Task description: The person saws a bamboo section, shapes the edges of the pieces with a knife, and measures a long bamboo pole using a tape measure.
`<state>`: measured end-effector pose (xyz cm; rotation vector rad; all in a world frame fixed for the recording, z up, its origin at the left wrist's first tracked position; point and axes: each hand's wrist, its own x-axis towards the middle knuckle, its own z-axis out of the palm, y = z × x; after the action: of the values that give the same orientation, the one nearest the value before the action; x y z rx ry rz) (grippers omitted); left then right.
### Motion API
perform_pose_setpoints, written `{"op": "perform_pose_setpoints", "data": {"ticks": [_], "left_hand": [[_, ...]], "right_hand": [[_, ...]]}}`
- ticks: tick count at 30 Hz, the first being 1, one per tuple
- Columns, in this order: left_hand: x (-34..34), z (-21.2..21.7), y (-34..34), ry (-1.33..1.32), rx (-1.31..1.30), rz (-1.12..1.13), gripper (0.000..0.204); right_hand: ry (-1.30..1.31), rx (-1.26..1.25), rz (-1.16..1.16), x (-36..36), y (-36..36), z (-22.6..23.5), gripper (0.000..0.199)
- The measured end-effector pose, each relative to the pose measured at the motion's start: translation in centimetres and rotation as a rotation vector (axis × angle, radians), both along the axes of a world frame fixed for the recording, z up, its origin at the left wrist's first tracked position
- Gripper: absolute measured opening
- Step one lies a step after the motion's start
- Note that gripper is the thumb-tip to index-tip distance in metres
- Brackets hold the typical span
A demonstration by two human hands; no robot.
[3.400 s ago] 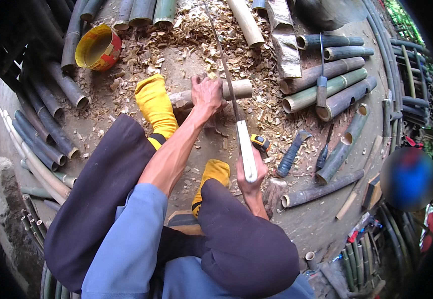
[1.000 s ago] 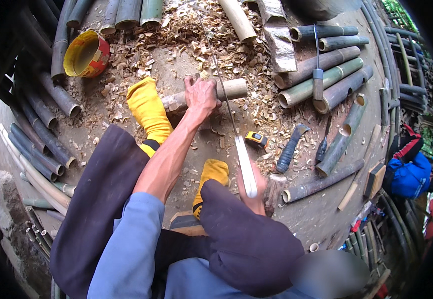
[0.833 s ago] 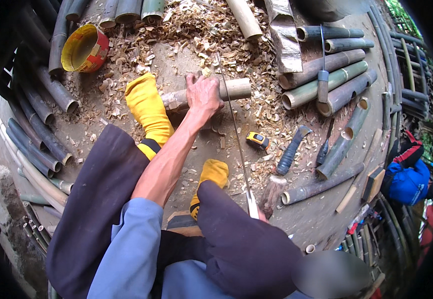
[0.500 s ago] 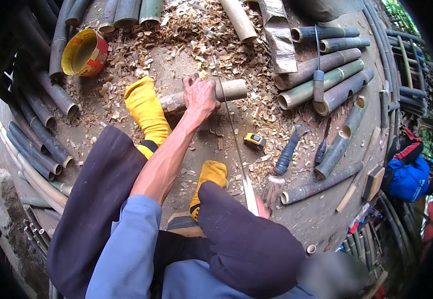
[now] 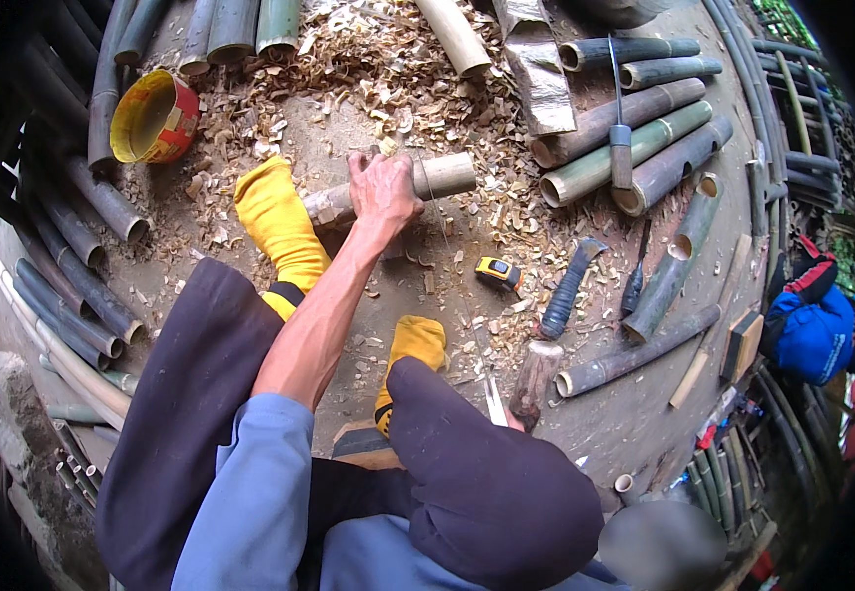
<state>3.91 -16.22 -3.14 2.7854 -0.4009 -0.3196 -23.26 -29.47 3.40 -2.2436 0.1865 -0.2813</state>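
The pole piece (image 5: 450, 175), pale and round, lay crosswise above the ground (image 5: 644, 443), roughly midway between the ground's left and right edges. Its right end was in plain view; its left end lay beside a yellow-socked foot (image 5: 280, 212), and contact there could not be confirmed. What bore the piece from below was hard to make out.

The left hand (image 5: 383, 194) was clamped over the piece from above, fingers bent around it, their tips partly out of sight. The right hand (image 5: 515, 421) held a saw (image 5: 495, 400) by its white handle; only a sliver of this hand showed, the right knee (image 5: 506, 483) and the handle concealing the rest, its fingers included. The saw's thin blade crossed the piece just right of the left hand, its far part faint, and the depth of any cut could not be read.

A yellow-and-black tape measure (image 5: 499, 273) lay near the blade, to its right, followed by a tool with a dark wrapped handle (image 5: 567, 295) and a short log (image 5: 536, 382). Toward the ground's right edge lay bamboo tubes (image 5: 595, 163). A blurred grey patch obscured the lower right corner area.
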Motion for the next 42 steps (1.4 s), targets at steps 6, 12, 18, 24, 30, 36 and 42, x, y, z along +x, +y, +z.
{"op": "perform_pose_setpoints", "data": {"ticks": [6,12,18,24,30,36,42], "left_hand": [[-0.1,-1.2,0.0,-0.012,-0.023,0.003,0.029],[-0.2,0.2,0.1,0.039,0.001,0.002,0.036],[0.3,-0.7,0.3,0.061,0.023,0.010,0.044],[-0.2,-0.7,0.8,0.016,0.009,0.014,0.033],[-0.2,0.3,0.3,0.023,0.049,-0.002,0.033],[0.2,-0.6,0.6,0.015,-0.006,0.003,0.037],[-0.1,0.5,0.2,0.068,0.036,-0.037,0.040]], "right_hand": [[0.030,0.139,-0.016,8.0,1.1,-1.6,0.038],[0.052,0.058,0.010,1.6,0.0,-0.6,0.045],[-0.061,0.030,0.038,3.0,-0.5,-3.4,0.040],[0.258,0.217,-0.013,2.7,0.9,0.1,0.040],[0.005,-0.011,0.046,-0.6,-1.0,-2.1,0.038],[0.164,0.222,-0.046,8.5,1.4,-1.7,0.039],[0.018,0.011,0.024,-1.1,-0.7,-1.5,0.036]]}}
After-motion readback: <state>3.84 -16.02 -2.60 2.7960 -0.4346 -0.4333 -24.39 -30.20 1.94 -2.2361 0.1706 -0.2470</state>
